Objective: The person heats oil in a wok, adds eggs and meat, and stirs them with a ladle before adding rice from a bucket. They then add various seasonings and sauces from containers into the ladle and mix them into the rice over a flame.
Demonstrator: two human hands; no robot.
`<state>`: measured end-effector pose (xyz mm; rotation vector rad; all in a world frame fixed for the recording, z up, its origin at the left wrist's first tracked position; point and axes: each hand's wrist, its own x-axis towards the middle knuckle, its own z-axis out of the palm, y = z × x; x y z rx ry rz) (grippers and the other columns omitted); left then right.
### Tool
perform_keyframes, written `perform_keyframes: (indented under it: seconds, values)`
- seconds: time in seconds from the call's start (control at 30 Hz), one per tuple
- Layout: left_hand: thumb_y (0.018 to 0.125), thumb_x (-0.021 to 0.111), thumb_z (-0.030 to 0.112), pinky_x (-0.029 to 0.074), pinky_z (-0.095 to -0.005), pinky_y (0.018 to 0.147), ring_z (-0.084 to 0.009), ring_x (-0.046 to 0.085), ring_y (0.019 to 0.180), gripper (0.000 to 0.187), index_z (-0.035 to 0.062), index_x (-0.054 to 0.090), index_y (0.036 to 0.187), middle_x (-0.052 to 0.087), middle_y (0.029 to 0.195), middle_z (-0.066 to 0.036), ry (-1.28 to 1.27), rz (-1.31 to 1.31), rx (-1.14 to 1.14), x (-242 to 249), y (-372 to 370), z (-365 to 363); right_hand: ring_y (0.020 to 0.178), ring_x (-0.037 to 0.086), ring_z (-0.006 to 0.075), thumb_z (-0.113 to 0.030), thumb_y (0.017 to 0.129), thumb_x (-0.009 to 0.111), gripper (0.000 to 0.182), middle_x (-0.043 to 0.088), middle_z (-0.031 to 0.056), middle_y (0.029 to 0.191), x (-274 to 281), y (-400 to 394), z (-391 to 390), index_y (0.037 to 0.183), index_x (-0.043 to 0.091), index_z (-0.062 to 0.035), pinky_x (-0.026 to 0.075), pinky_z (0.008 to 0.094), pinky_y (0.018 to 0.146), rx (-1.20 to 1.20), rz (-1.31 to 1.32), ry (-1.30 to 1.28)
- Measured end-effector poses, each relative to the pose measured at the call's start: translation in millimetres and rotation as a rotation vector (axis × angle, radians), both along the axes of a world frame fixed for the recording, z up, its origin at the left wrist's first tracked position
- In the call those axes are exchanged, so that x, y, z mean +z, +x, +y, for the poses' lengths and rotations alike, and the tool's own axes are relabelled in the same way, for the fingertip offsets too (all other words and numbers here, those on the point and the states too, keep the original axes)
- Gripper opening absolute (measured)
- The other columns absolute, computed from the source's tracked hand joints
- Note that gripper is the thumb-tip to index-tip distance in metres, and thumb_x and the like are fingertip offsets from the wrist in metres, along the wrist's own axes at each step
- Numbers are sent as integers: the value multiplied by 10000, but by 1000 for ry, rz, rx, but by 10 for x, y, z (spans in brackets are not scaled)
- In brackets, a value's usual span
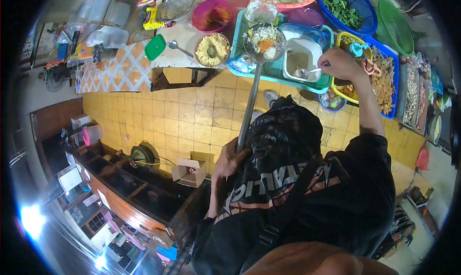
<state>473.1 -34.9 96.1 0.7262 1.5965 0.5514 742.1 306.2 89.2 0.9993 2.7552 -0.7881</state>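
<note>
My left hand (229, 161) is closed round the long handle of a ladle (255, 90). The ladle's bowl holds shredded white food with an orange heap and white grains, and rests over the turquoise tray (238, 37). My right hand (340, 64) pinches a spoon (312, 71), whose head is down in a square white container (289, 64) of brownish contents. That container stands on the tray, right of the ladle's bowl. Beside my right hand is a yellow basket (339, 41) with a light-blue item in it.
A magenta bowl (198, 11), a bowl of yellow food (211, 49) and a loose spoon (180, 48) stand on the left. Blue baskets (374, 16) of greens and a blue tray (394, 90) of fried food lie right. A cardboard box (192, 173) is on the floor.
</note>
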Motion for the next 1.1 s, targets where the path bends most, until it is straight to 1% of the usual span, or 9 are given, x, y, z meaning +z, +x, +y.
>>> perform_keyframes:
  seconds: [0.4,0.53,0.6,0.63,0.7,0.77,0.87,0.93,1.1]
  values:
    - [815,607,197,417,-356,872,-227,567,944,435,-64,527,1154,631,1028,-182,52,-98,18,-61,-29,-172,790,637,254,-134,773,617,168,670,124,867,452,-107,-92,903,670,-41,494,346,718,-90,96,55]
    - [805,610,212,445,-310,739,-174,557,812,429,-41,536,1143,624,944,-109,111,-197,90,-80,-3,-222,791,640,293,-166,803,590,158,652,125,861,544,-316,-213,886,659,-51,497,394,712,-71,204,180]
    - [792,613,221,438,-284,689,-147,536,778,413,-24,550,1119,608,913,-72,79,-208,113,-108,6,-274,770,641,299,-134,806,553,137,645,116,851,499,-469,-307,869,652,-64,508,430,683,-138,248,464]
    - [794,613,223,432,-270,661,-139,537,754,417,-25,550,1123,609,889,-66,82,-202,126,-124,8,-300,770,641,299,-134,806,553,137,645,116,851,463,-503,-325,869,652,-64,508,430,683,-132,248,466]
    - [796,613,226,426,-256,634,-131,539,731,420,-26,549,1127,610,864,-60,86,-198,147,-147,7,-346,770,648,304,-102,787,520,134,640,117,849,360,-580,-343,827,644,-76,526,451,667,-267,-45,651]
    - [823,615,220,412,-275,530,-117,506,587,360,-43,549,1060,581,750,-60,151,-157,220,-158,20,-396,778,651,306,-93,776,512,138,640,122,849,246,-654,-351,815,643,-80,532,450,660,-248,-31,644]
    - [823,620,226,398,-277,513,-113,497,570,309,-33,555,978,566,710,-49,158,-146,302,-329,-13,-539,827,647,297,-93,785,521,131,639,98,907,161,-932,-425,821,647,-99,532,428,686,-256,-104,609]
    - [824,619,232,396,-273,499,-110,495,551,282,-19,550,932,562,686,-44,166,-126,350,-316,-12,-570,817,656,333,-84,773,511,156,642,158,889,54,-1181,-392,827,653,-46,540,432,676,-112,-120,528]
    - [828,612,248,377,-255,436,-104,484,468,236,25,532,833,536,611,-26,80,-162,503,-174,46,-576,858,661,330,-81,796,512,185,661,169,934,-471,-1816,-194,865,673,-22,539,428,682,-31,-218,414]
